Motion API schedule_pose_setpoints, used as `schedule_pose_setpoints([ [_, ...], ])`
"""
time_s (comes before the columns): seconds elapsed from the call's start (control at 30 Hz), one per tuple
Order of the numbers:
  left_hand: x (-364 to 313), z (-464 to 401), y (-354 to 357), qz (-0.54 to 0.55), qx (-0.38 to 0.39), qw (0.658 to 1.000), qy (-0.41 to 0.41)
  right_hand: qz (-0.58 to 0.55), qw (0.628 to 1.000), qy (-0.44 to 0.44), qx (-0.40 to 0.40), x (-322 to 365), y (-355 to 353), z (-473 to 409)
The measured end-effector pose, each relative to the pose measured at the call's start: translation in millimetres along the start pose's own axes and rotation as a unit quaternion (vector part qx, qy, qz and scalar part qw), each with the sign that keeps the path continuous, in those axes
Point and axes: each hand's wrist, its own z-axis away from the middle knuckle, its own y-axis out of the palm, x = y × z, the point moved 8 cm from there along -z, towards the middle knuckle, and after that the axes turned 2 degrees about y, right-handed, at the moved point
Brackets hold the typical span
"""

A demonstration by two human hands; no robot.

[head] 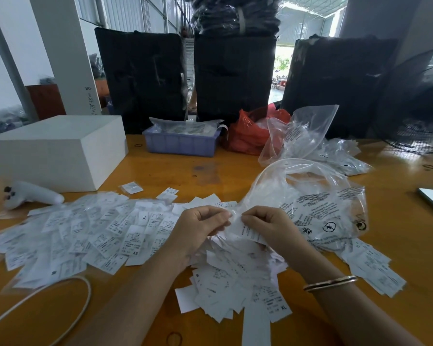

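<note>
The left hand [200, 227] and right hand [266, 227] each hold the clear bag [310, 196] in a closed, pinching grip. Labels [98, 233] lie heaped just below both grips on the desk [185, 171].

A garment packing warehouse. Size labels [125, 236], marked XL and XS, lie heaped on the table [185, 171] under and left of the spot where left hand [200, 228] and right hand [268, 228] pinch a printed poly bag [318, 208], which billows right of that grip. Far beyond it stand black wrapped bales [140, 78] before corrugated metal walls [125, 11], with a big fan [420, 108] far to the right.
</note>
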Motion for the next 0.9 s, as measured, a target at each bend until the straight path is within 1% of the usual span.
schedule_pose_setpoints([
  [0.13,0.0,1.0,0.2,0.011,-0.009,1.0,-0.003,0.037,0.999,0.003,0.027,-0.8,6.4,0.1],
  [0.2,-1.2,1.5,-1.0,0.016,-0.017,1.0,-0.001,0.037,0.999,0.001,0.027,-0.5,7.0,-0.5],
  [0.33,-2.3,1.5,-1.1,0.018,-0.025,1.0,0.002,-0.002,1.0,0.004,0.005,-1.6,3.0,-1.0],
  [0.47,-4.2,1.3,-1.6,-0.002,-0.037,0.999,0.013,-0.063,0.998,0.023,0.013,-3.9,3.6,-0.8],
  [0.53,-4.5,1.0,-2.0,-0.01,-0.036,0.999,0.016,-0.067,0.997,0.024,0.009,-4.3,2.6,-0.9],
  [0.67,-5.6,2.9,1.1,-0.018,-0.015,1.0,0.02,-0.004,1.0,0.004,0.01,-3.4,6.0,-2.0],
  [0.77,-3.9,3.1,3.9,-0.022,0.007,1.0,0.01,-0.026,0.999,-0.008,0.042,-1.1,14.1,-0.7],
  [0.9,-3.6,3.4,6.7,-0.01,0.054,0.998,0.001,-0.036,0.998,-0.034,0.035,0.5,11.8,-0.9],
])
